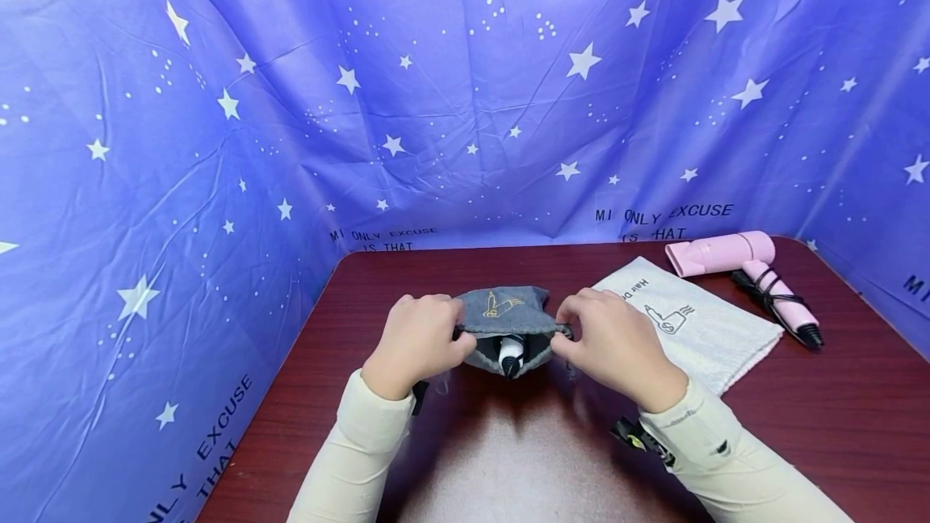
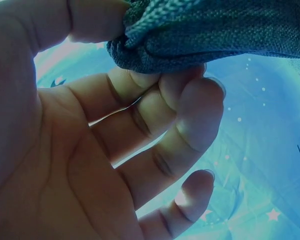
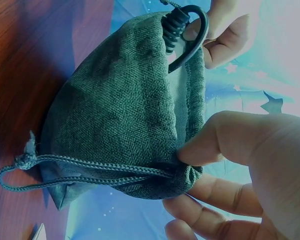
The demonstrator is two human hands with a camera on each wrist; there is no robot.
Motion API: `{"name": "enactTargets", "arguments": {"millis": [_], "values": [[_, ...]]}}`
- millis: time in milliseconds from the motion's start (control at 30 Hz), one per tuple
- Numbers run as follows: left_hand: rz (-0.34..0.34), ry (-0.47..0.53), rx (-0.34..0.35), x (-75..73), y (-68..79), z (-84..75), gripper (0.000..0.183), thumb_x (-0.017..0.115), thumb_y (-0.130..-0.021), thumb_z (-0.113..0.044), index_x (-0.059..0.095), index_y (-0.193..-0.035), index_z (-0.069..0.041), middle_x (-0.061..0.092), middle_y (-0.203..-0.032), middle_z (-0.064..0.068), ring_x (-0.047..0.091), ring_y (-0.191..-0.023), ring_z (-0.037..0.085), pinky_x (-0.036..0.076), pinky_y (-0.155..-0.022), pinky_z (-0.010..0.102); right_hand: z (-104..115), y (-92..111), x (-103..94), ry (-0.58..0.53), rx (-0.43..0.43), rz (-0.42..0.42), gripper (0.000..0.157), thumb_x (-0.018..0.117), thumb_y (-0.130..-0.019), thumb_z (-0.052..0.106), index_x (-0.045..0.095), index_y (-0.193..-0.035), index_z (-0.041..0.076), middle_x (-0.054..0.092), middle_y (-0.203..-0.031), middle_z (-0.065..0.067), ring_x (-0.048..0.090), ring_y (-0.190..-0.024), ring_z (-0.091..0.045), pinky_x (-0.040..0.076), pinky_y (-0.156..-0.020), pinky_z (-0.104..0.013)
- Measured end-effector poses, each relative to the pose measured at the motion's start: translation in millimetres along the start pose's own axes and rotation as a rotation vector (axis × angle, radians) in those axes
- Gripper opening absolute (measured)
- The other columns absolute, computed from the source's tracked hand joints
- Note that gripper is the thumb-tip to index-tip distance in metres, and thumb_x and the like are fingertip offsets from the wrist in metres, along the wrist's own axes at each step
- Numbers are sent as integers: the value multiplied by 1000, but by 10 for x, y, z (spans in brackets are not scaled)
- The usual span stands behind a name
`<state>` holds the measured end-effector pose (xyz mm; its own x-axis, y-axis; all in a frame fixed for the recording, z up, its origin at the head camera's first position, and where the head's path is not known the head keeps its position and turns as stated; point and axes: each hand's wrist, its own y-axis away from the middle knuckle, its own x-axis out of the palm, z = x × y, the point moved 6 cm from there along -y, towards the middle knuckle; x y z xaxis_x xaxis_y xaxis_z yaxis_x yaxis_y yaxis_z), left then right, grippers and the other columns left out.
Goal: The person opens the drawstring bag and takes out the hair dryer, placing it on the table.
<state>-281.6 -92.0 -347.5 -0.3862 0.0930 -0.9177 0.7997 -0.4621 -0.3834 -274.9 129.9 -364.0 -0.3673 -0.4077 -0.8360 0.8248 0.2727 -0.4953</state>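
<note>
A grey drawstring pouch (image 1: 508, 309) with a yellow hair-dryer print stands on the table, its mouth spread toward me. Inside it shows the white end of a hair dryer handle (image 1: 511, 348) with a black cord sleeve; the rest is hidden by the cloth. My left hand (image 1: 421, 341) pinches the left corner of the pouch's mouth between thumb and fingers. At the opposite corner, my right hand (image 1: 617, 345) pinches the rim. A knotted drawstring (image 3: 90, 164) hangs from that right corner, and a loop of black cord (image 3: 205, 32) pokes out of the opening.
Right of the pouch lies a flat white cloth bag (image 1: 679, 321) with a black hair-dryer print. Behind it, a pink hair dryer (image 1: 726, 253) with its black cord wrapped round the handle lies on the red-brown table (image 1: 857, 410). Blue starry curtains (image 1: 465, 103) surround the table.
</note>
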Motion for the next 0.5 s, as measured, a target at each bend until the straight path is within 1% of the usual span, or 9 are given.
{"name": "enactTargets", "arguments": {"millis": [167,300,500], "values": [[0,8,-5,-11,6,4,31,58,-68,-31,31,-55,-22,22,-56,-9,21,-50,10,23,-47,31,-7,1,1,1,9,9,14,70,-66,31,66,-78,26,51,-66,11,45,-63,-9,33,-49,-27],[12,16,-14,-16,10,9,34,59,-67,-32,30,-55,-23,20,-56,-9,18,-52,10,22,-47,30,-16,2,7,-3,21,21,14,69,-65,29,65,-78,27,49,-65,12,44,-63,-10,32,-47,-27],[24,15,-18,-10,11,15,33,60,-66,-32,30,-55,-23,20,-55,-10,18,-51,9,22,-45,30,-22,5,14,-12,30,34,13,69,-65,28,64,-78,27,49,-65,12,45,-63,-10,32,-47,-27]]}}
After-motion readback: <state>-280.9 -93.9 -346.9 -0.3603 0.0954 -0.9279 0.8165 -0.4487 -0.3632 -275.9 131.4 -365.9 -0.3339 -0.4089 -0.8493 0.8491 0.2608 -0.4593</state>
